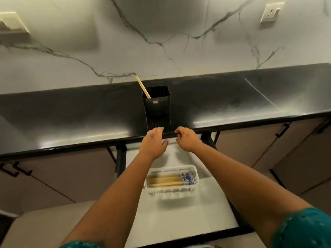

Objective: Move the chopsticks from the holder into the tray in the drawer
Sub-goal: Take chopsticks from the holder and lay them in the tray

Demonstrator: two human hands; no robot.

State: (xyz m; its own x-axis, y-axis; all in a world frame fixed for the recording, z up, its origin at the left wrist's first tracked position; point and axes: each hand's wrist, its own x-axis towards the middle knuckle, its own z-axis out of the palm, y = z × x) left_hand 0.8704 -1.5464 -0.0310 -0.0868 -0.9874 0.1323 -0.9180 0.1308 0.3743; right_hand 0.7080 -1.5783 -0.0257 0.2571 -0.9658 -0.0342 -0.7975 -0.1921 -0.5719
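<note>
A black square holder (157,102) stands on the dark countertop (71,111), with a pair of wooden chopsticks (142,86) leaning out of its left corner. Below, the open drawer (179,217) holds a white tray (172,189) with several chopsticks (164,179) lying in it, blue-patterned ends to the right. My left hand (154,142) and right hand (186,139) hover side by side over the counter's front edge, just in front of the holder. Both hold nothing; the left fingers are relaxed, the right fingers loosely curled.
A marble backsplash rises behind the counter, with wall sockets at upper left (10,22) and upper right (271,12). Cabinet doors with black handles (16,170) flank the drawer on both sides.
</note>
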